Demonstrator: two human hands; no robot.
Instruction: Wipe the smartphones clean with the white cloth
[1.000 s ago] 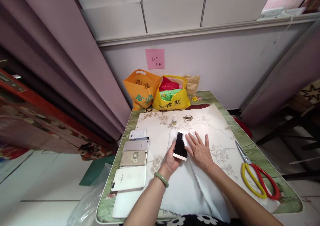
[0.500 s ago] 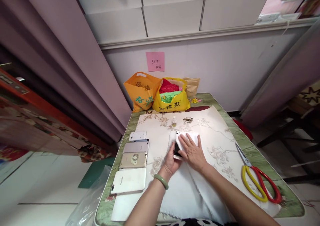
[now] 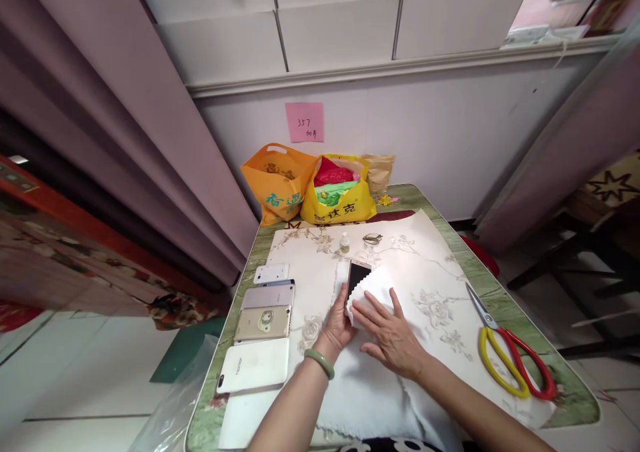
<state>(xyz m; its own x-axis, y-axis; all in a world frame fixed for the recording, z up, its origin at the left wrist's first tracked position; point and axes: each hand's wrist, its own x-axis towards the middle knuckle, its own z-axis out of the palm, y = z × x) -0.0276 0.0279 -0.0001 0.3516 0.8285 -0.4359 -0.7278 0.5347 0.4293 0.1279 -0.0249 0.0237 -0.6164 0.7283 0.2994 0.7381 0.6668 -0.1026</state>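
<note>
A phone [image 3: 358,273] with a dark screen lies face up in my left hand [image 3: 338,323], whose fingers wrap round its left side and lower part. A white cloth with a scalloped edge [image 3: 376,283] covers the phone's lower right part. My right hand [image 3: 390,332] rests on this cloth with its fingers spread. Under both hands a larger pale cloth [image 3: 370,399] is spread over the flowered sheet. A small white bottle [image 3: 345,243] and a bundle of thin dark loops [image 3: 372,239] are beyond the phone.
Several phones [image 3: 254,367] lie in a column at the left. Large scissors [image 3: 500,352] with red and yellow handles lie at the right. An orange bag [image 3: 280,182], a yellow bag [image 3: 340,202] and a brown paper bag [image 3: 379,172] stand at the table's back edge.
My right hand and the small cloth have moved down the phone, baring more of the upper screen. My left hand still holds the phone. The whole view has shifted slightly.
</note>
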